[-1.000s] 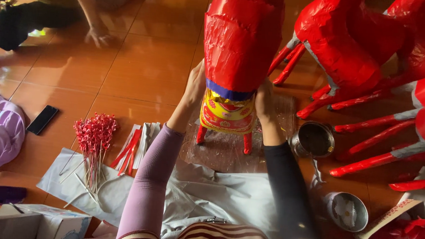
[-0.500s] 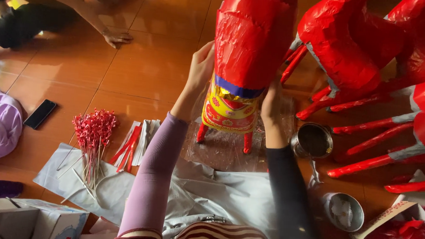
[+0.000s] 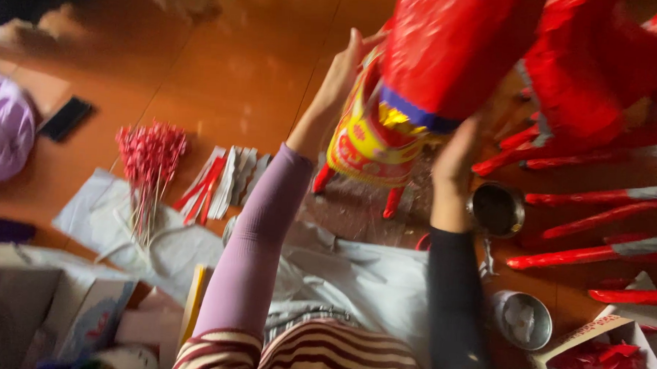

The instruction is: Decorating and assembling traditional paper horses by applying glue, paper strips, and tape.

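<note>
On the orange floor, both hands are now tilting the red paper figure (image 3: pixel 419 100), left hand (image 3: pixel 343 72) flat against its side, right hand (image 3: pixel 454 163) cupping the yellow band (image 3: pixel 366 146).

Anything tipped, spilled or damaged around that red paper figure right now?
The red paper figure with a yellow patterned band leans, held between the left hand and right hand, its short red legs near the floor. The small metal pot beside it stands upright, nothing spilled. The picture is blurred; no damage shows.
</note>
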